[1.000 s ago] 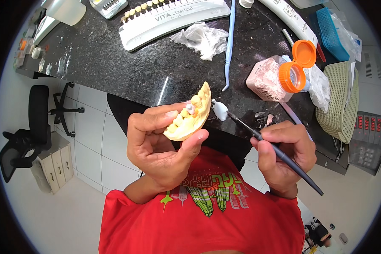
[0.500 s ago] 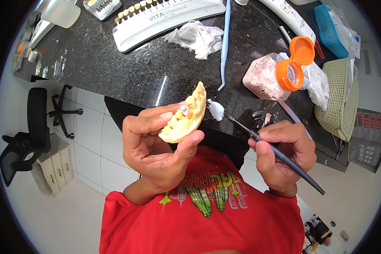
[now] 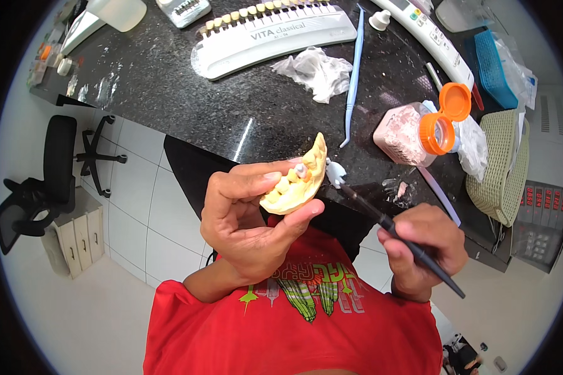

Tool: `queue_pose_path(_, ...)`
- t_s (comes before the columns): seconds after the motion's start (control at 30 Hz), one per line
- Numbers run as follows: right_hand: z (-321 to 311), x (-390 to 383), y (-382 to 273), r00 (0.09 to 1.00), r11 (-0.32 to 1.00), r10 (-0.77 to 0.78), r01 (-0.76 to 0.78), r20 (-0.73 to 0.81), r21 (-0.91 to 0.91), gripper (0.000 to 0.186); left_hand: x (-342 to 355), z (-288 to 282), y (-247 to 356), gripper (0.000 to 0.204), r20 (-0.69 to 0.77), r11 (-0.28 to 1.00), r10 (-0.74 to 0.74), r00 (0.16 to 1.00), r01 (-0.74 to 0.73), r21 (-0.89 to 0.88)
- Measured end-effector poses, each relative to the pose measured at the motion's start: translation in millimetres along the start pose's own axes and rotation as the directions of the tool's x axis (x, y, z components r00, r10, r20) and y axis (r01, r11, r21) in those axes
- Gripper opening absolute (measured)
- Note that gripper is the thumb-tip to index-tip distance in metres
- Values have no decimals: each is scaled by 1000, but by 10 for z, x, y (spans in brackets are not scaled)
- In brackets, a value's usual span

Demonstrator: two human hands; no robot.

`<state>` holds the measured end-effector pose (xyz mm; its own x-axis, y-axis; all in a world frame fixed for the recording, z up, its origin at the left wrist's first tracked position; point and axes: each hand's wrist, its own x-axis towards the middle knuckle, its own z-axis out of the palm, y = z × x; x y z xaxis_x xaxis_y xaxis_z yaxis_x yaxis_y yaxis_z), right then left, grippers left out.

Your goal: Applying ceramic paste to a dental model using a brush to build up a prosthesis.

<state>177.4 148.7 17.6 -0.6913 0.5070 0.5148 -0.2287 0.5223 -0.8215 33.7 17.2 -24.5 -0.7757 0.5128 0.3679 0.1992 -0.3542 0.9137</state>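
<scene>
My left hand (image 3: 247, 219) grips a yellow dental cast (image 3: 296, 192), fingers behind it and thumb along its lower edge. On one tooth of the cast sits a small whitish crown (image 3: 301, 170). My right hand (image 3: 426, 247) is closed around a dark-handled brush (image 3: 413, 244), slightly blurred, its tip pointing up and left. That tip is by a mound of white paste (image 3: 336, 173) on the black counter, just right of the cast; whether it touches the paste I cannot tell.
A clear jar of pink powder (image 3: 403, 132) with an open orange lid leans at the right. Behind lie a blue dental instrument (image 3: 354, 81), crumpled tissue (image 3: 316, 72) and a tooth shade guide (image 3: 281, 40). A cream basket (image 3: 497, 169) and blue basket (image 3: 495, 69) stand far right.
The whole view has shifted, counter items appearing further right and lower. The white mound, smooth before, now looks disturbed at its lower edge near the brush tip. Both hands keep their holds.
</scene>
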Motion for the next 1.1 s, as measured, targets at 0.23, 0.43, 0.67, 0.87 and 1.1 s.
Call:
queue_pose_path(0.23, 149, 62, -36, 990, 991, -135, 135, 33, -4, 24, 5, 17, -9, 48, 4, 1000, -1, 1000, 1, -20)
queue_pose_path(0.43, 310, 20, 77, 964, 966, -254, 249, -74, -76, 24, 4, 7, -16, 47, 17, 1000, 7, 1000, -7, -1)
queue_pose_path(0.67, 280, 63, 47, 971, 965, -237, 236, 0, -115, 21, 3, 21, -25, 47, 0, 999, -3, 1000, 3, -42)
queue_pose_path(0.87, 285, 74, 46, 974, 967, -226, 226, 11, -114, 23, 4, 27, -23, 46, -8, 999, -10, 1000, 9, -50)
queue_pose_path(1.1, 291, 75, 45, 975, 967, -219, 220, 17, -126, 24, 6, 24, -35, 46, -5, 999, 9, 1000, -9, -47)
